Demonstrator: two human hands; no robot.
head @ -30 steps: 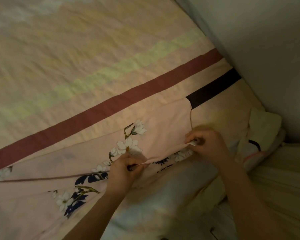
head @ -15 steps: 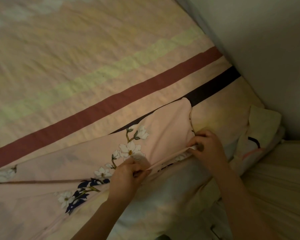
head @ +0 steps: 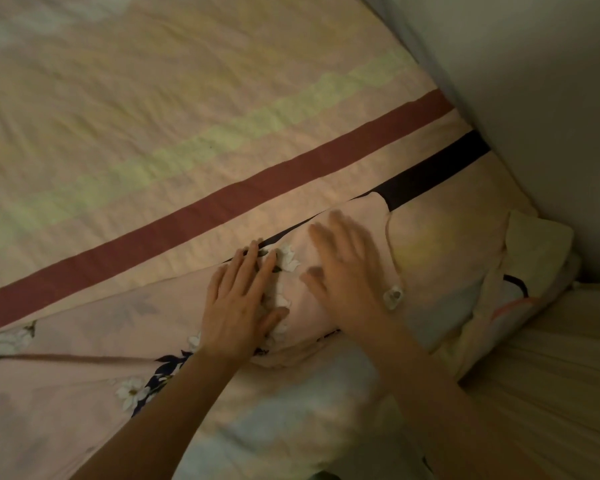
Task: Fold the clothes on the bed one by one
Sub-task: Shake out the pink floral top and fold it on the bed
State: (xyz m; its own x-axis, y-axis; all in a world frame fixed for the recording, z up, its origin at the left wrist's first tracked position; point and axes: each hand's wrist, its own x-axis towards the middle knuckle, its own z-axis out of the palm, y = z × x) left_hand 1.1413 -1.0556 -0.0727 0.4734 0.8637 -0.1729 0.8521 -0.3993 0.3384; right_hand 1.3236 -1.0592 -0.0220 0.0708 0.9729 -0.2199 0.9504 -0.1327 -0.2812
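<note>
The pink floral garment point(head: 125, 341) lies spread across the bed point(head: 153, 116) near its lower edge. The left hand point(head: 238, 306) rests flat on it, fingers straight and spread, holding nothing. The right hand point(head: 347, 271), blurred, lies palm down just beside, fingers extended on the fabric

A dimly lit room is seen; a bed point(head: 153, 116), covered by a striped sheet, is set against a plain wall point(head: 534, 98).
</note>
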